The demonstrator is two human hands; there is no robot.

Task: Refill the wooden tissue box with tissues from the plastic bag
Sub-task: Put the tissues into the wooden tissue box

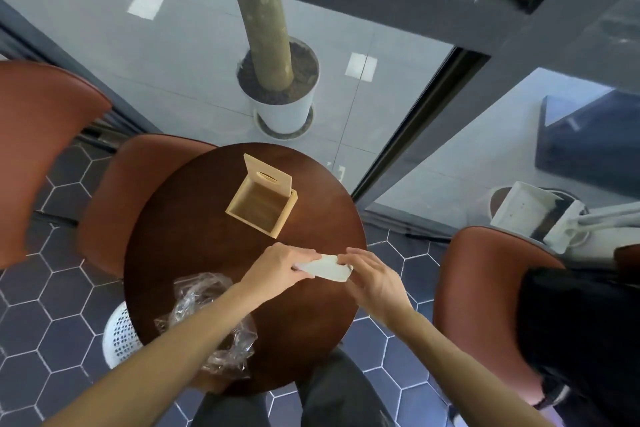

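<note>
Above round table [194, 246], left hand [277, 265], right hand [372, 279], both gripping tissue stack [325, 267]

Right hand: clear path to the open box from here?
Probably yes. The box stands open, lid tilted up at its far side, with bare table between. But the right hand and left hand share the tissues.

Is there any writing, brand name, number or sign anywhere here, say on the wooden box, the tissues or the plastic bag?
None can be read.
Wooden tissue box: plain wood, lid raised, no lettering visible.
Stack of tissues, held between left hand and right hand: plain white, no print seen.
Plastic bag: clear and crumpled, no label visible.
White plant pot: no marking.
</note>
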